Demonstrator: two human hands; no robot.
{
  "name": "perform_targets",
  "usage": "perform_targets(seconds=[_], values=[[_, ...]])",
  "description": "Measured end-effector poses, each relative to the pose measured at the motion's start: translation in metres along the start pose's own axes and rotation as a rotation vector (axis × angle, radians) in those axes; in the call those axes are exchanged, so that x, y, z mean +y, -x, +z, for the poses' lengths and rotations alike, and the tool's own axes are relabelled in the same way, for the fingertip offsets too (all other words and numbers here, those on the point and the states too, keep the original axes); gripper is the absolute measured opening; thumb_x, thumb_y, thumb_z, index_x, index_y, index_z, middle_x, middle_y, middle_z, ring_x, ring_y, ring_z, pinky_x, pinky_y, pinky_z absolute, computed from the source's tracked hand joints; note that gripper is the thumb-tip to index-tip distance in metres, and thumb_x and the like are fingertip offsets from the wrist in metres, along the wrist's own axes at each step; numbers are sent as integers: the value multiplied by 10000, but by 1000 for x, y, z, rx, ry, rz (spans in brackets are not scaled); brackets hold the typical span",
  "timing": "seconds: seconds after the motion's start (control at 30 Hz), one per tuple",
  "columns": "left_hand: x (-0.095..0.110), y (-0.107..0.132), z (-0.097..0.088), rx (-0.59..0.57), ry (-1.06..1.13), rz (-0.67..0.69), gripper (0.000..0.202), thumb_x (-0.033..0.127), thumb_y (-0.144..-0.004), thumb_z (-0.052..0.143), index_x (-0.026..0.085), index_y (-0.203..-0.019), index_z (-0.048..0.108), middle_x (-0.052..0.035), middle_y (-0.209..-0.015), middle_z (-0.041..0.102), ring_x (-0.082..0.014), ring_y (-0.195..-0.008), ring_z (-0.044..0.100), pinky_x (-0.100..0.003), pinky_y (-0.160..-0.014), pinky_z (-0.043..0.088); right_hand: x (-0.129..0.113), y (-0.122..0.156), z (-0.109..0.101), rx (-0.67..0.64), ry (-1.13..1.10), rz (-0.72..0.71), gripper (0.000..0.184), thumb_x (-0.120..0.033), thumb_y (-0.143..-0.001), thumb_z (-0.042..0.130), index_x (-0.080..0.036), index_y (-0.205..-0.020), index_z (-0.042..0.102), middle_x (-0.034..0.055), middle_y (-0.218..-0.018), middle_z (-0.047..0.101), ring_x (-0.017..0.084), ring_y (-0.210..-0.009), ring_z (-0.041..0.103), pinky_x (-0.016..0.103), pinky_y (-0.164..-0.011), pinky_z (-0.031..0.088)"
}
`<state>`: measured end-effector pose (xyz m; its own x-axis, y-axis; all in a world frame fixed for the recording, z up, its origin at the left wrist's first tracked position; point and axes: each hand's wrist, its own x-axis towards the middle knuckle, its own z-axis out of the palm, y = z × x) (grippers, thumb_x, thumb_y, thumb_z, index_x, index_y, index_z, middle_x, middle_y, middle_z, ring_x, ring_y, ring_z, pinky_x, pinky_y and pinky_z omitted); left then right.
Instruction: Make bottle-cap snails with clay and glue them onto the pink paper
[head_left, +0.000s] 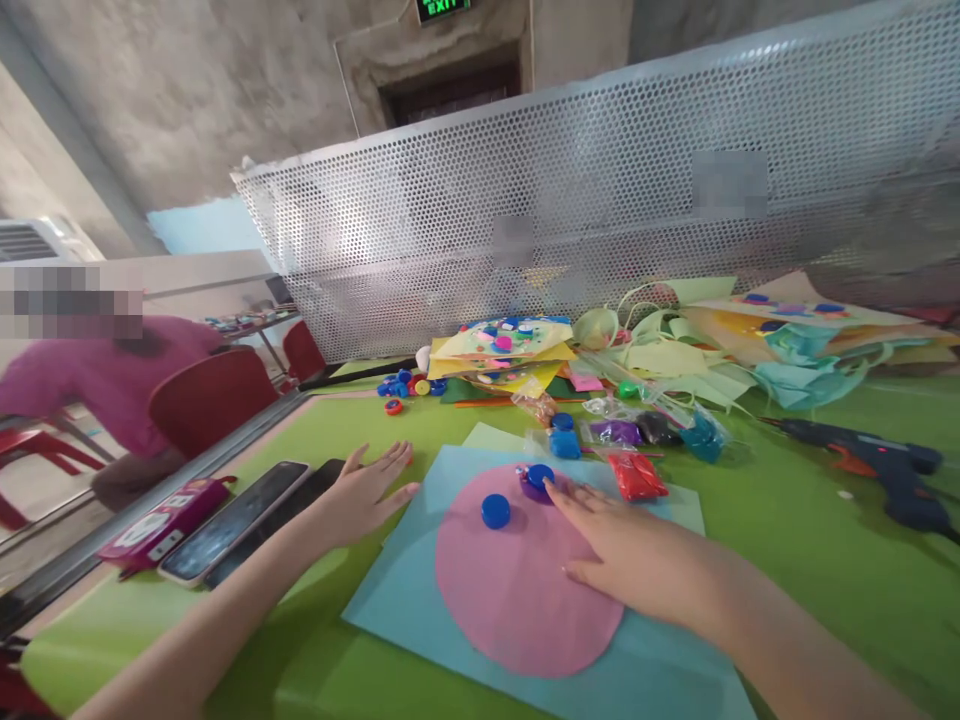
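Observation:
My left hand lies flat on the green table, fingers spread, just left of a light blue sheet. A pink paper circle lies on that sheet. My right hand rests on the circle's right side, fingers stretched out, and a fingertip touches a blue bottle cap that sits on a purple lump. A second blue cap lies on the circle a little to the left. Neither hand holds anything.
Two phones and a pink case lie at the left edge. Small clay packets, loose caps and piles of coloured paper fill the back. A blue glue gun lies right. A perforated metal screen stands behind; a person in magenta sits left.

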<state>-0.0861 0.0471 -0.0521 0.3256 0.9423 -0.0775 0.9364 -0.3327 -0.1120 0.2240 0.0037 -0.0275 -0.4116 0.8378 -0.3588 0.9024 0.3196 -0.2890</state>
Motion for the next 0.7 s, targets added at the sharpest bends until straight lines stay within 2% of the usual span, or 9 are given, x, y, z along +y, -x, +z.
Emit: perform_targets(seconds=[0.1, 0.17, 0.23, 0.4, 0.5, 0.6, 0.7], values=[[8, 21, 2, -8, 7, -29, 624, 499, -910, 218, 137, -1411, 299, -129, -1461, 286, -268, -1354, 279, -516, -1103, 162, -1, 0, 1, 17, 6, -9, 747, -267, -822, 501, -109, -1443, 116, 104, -1497, 143, 235, -1371, 189, 367, -1111, 208], [11, 22, 6, -7, 14, -46, 665, 513, -897, 239, 96, -1412, 287, -155, -1462, 270, -294, -1352, 273, -534, -1091, 184, -2, 0, 2, 23, 12, -7, 755, -257, -816, 514, -105, -1444, 124, 118, -1493, 157, 249, -1367, 203, 384, -1107, 221], [11, 9, 10, 5, 20, -67, 702, 520, -889, 249, 57, -1417, 252, -180, -1473, 228, -306, -1362, 236, -540, -1087, 185, -3, 0, 2, 29, 12, -1, 755, -252, -815, 517, -111, -1445, 125, 121, -1491, 163, 256, -1366, 206, 396, -1105, 223], [7, -44, 13, 23, 45, -82, 710, 516, -898, 203, 51, -1434, 177, -173, -1498, 146, -276, -1385, 151, -508, -1098, 160, -2, 0, 2, 24, -3, -20, 756, -274, -821, 525, -100, -1441, 129, 114, -1497, 151, 262, -1367, 201, 386, -1110, 217], [9, -55, 12, 28, 63, -80, 730, 528, -891, 215, 27, -1422, 204, -186, -1498, 144, -279, -1390, 129, -507, -1099, 151, -1, 0, 1, 30, -12, -19, 765, -273, -813, 538, -103, -1441, 135, 121, -1497, 153, 275, -1365, 204, 406, -1108, 222], [11, -40, 8, 17, 94, -69, 692, 530, -895, 200, 75, -1411, 279, -155, -1489, 215, -266, -1385, 175, -498, -1097, 170, -1, 0, 2, 34, -19, -16, 760, -268, -811, 540, -104, -1442, 149, 126, -1495, 162, 268, -1365, 207, 404, -1107, 224], [7, -7, -2, 5, 133, -54, 608, 519, -908, 187, 186, -1387, 360, -70, -1464, 319, -254, -1360, 272, -493, -1098, 187, -3, 0, 2, 29, -10, -8, 754, -253, -815, 527, -105, -1443, 136, 118, -1497, 146, 263, -1368, 197, 401, -1111, 214]])
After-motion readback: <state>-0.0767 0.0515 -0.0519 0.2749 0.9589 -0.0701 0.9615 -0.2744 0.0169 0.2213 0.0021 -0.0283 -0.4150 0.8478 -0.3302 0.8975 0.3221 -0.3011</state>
